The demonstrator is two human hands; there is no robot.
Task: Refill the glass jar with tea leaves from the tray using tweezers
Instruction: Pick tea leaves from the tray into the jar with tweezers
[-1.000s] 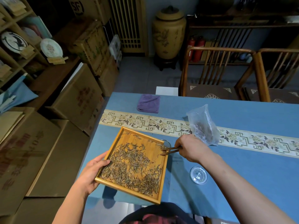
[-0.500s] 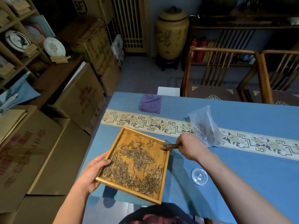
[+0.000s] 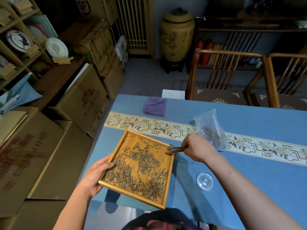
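Note:
A square wooden tray (image 3: 127, 137) strewn with dry tea leaves (image 3: 141, 170) is held over the blue table's near left corner, tilted. My left hand (image 3: 96, 175) grips its left edge, thumb inside the rim. My right hand (image 3: 196, 148) holds brown wooden tweezers (image 3: 174, 150) whose tips reach over the tray's right rim. Just behind that rim only a sliver of the glass jar (image 3: 171, 144) shows; the tray and tweezers hide the rest. A round glass lid (image 3: 205, 181) lies on the cloth to the right.
A clear plastic bag (image 3: 211, 128) with some leaves stands behind my right hand. A folded purple cloth (image 3: 154, 106) lies at the far edge. A patterned runner (image 3: 149, 126) crosses the table. Two wooden chairs (image 3: 222, 77) stand beyond; cardboard boxes (image 3: 49, 146) line the left.
The tweezers and my right hand have shifted slightly up and right along the tray's right rim. The tray stays in my left hand, barely moved.

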